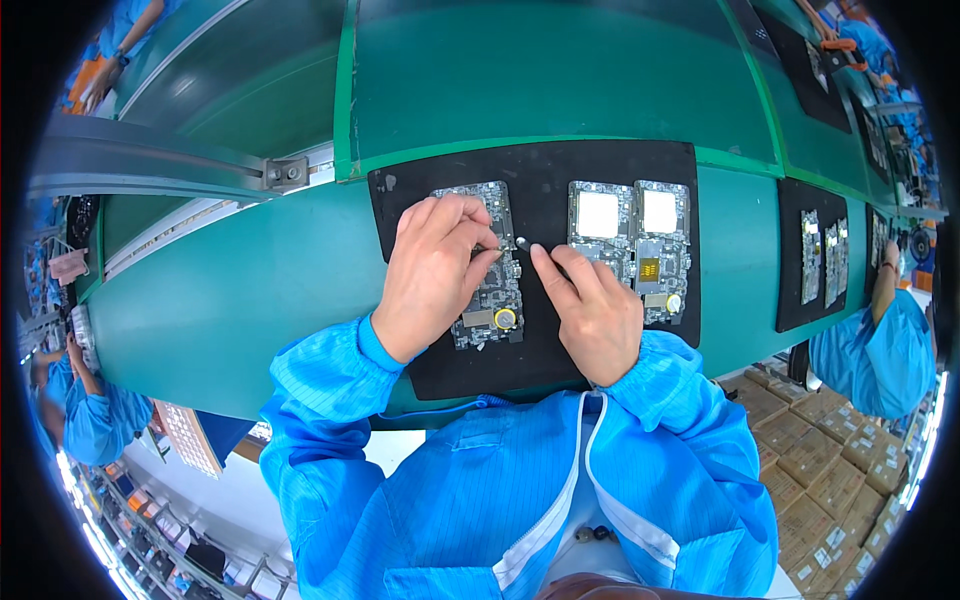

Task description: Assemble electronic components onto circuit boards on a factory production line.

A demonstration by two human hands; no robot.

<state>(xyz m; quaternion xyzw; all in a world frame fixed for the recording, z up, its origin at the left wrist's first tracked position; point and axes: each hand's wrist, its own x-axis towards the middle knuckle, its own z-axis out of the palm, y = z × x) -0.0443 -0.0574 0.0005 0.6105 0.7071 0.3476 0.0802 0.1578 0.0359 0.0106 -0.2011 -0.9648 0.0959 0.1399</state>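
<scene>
L hand is over the leftmost PCB, thumb & fingertips drawn in narrow at its upper R edge — can't tell if a tiny part sits between them. R hand holds a small dark tool w/ a shiny tip, just R of that board, tip aimed at the L fingertips. The board lies flat on a black mat, w/ a yellow-rimmed coin cell near its bottom end.

Two more PCBs lie side by side on the mat's R half: middle PCB w/ white square pad, partly behind the R hand; right PCB w/ its own white pad, plus an amber square label below. Mat is on a green workbench. Far R — second black mat w/ boards, co-worker's blue sleeve near, stacked cartons below.
</scene>
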